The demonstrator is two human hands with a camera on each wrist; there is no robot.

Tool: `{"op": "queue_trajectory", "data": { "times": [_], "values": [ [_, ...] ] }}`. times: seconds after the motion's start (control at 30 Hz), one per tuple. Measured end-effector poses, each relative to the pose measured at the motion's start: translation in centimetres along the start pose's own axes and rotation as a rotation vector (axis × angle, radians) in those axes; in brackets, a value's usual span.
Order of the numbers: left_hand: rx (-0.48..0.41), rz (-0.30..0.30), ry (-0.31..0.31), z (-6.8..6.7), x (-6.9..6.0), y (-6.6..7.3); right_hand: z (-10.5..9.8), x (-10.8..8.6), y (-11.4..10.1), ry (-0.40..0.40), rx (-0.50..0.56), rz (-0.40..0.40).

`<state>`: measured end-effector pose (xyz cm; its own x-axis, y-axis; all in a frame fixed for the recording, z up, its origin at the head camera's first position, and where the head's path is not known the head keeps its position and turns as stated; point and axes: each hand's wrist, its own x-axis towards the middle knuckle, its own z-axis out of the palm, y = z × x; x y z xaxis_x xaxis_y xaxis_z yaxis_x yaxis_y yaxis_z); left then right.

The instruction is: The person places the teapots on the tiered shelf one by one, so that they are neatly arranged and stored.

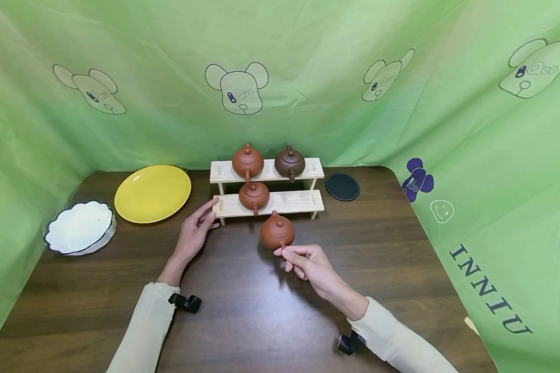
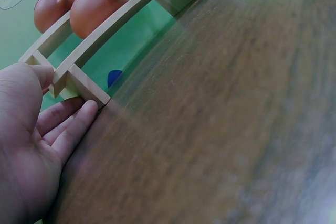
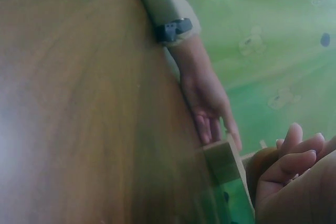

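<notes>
My right hand (image 1: 310,267) pinches the handle of a reddish-brown clay teapot (image 1: 278,231), held up above the table in front of the stand. At the left end of the lower wooden display stand (image 1: 289,202), my left hand (image 1: 197,233) grips the shelf; in the left wrist view its thumb lies at the board end and other fingers (image 2: 71,129) touch the leg. One similar teapot (image 1: 254,196) sits on that lower shelf. Behind it, the taller stand (image 1: 316,168) bears a reddish teapot (image 1: 248,162) and a dark brown teapot (image 1: 290,161). The held teapot is mostly hidden in the right wrist view.
To the left lie a yellow plate (image 1: 152,194) and a white scalloped dish (image 1: 81,228) with a dark rim. A round black coaster (image 1: 343,186) is right of the stands. Green printed cloth (image 1: 308,77) hangs around the wooden table (image 1: 242,321).
</notes>
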<state>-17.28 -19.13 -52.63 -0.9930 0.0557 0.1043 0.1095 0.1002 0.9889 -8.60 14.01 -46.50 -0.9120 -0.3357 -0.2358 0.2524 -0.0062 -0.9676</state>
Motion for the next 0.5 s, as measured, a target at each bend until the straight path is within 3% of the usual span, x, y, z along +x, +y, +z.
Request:
{"op": "queue_trajectory", "data": {
  "times": [0.23, 0.5],
  "values": [
    [-0.007, 0.014, -0.002, 0.1, 0.0, 0.1, -0.6, 0.8, -0.2, 0.049, 0.012, -0.050],
    [0.019, -0.009, -0.006, 0.0, 0.2, 0.0, -1.2, 2.1, -0.2, 0.106, 0.016, -0.093]
  ]
}}
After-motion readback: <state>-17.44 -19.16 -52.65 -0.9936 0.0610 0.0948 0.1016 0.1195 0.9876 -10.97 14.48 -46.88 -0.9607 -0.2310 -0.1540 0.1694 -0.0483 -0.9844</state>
